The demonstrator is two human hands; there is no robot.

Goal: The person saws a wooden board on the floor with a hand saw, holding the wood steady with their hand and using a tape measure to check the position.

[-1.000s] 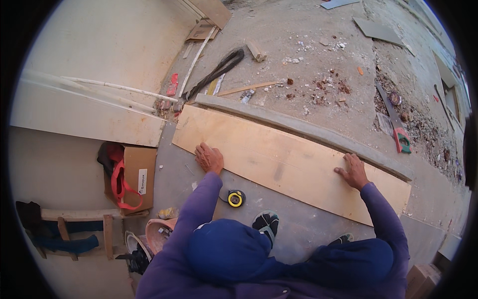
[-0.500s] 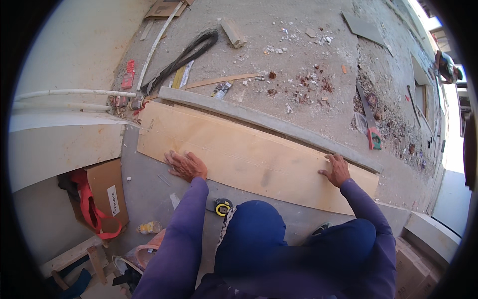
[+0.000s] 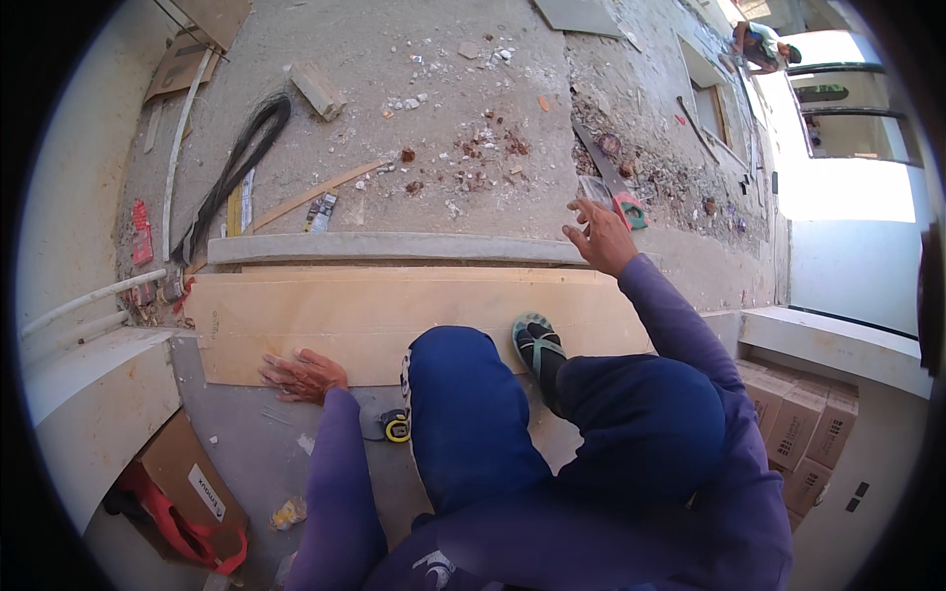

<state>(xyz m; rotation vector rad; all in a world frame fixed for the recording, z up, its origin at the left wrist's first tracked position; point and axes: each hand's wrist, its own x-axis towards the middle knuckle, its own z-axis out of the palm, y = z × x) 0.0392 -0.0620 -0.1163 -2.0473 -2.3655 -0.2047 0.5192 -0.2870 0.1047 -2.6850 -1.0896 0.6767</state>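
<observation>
A long tan board [image 3: 296, 320], with a visible edge suggesting stacked sheets, lies across the floor before my knees. My left hand [image 3: 305, 376] rests spread out on its near edge, left of my knee. Past the board's far side, my right hand [image 3: 603, 236] reaches forward with fingers apart and slightly bent, holding nothing. Just beyond those fingers lies a hand saw [image 3: 603, 167] with a red and green handle; whether the fingertips touch it I cannot tell. My sandalled foot [image 3: 537, 340] is on the board. Beside my left knee sits a black and yellow tape measure [image 3: 395, 426].
A concrete strip [image 3: 394, 247] runs along the board's far edge. Beyond it lie rubble, a wood block [image 3: 317, 91] and a bundle of black wire [image 3: 232, 172]. Cartons [image 3: 798, 419] stand at right, an open cardboard box [image 3: 192, 483] at left. Another person [image 3: 764, 47] crouches far right.
My right hand has left the board and stretched forward toward the saw. My foot has come onto the board. The view has turned right; my left hand stays at the board's edge.
</observation>
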